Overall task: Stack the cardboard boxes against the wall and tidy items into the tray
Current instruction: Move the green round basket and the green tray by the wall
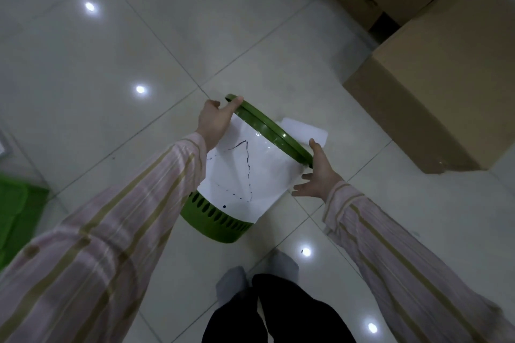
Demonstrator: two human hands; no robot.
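Two hands on the green bin (220, 227), held tilted above the floor (97, 64).
L hand (214, 122) has fingers curled over the rim. R hand (316, 175) has fingers spread flat vs the side, no real grip. Cardboard boxes (434, 97) sit top right, apart from the bin; what I take for the green tray (16, 203) is at far left. Risk imo: R side only braced, so the bin could swing or slip, & the loose white liner (237, 170) may pull off.
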